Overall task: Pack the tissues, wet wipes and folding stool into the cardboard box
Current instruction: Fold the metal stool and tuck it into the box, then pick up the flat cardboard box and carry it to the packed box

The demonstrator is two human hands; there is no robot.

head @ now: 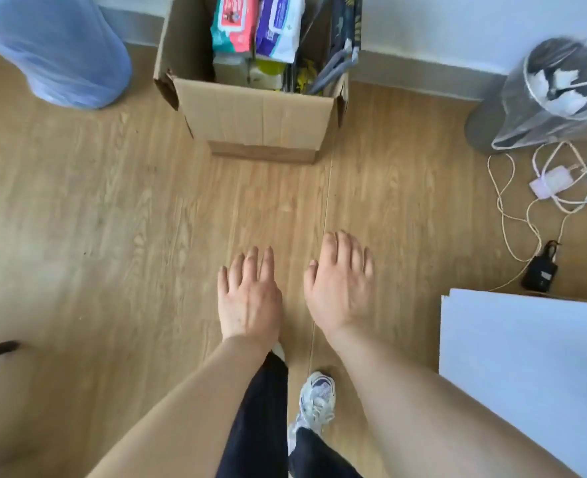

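Note:
An open cardboard box (pixel 254 119) stands on the wood floor by the far wall. Inside it lie a teal and pink pack of wet wipes (pixel 233 24) and a purple and white pack of tissues (pixel 278 27), with paler packs beneath them. The folding stool (pixel 340 46), dark with a leafy print and grey legs, stands upright along the box's right side. My left hand (pixel 248 298) and my right hand (pixel 342 288) hover palm down over the floor, well short of the box, fingers apart and holding nothing.
A blue water jug (pixel 53 46) stands at the far left. A bin lined with a clear bag (pixel 554 94) sits at the far right, with white chargers and cables (pixel 554 181) below it. A white board (pixel 533 374) lies at the near right. My sneaker (pixel 316 398) is underneath.

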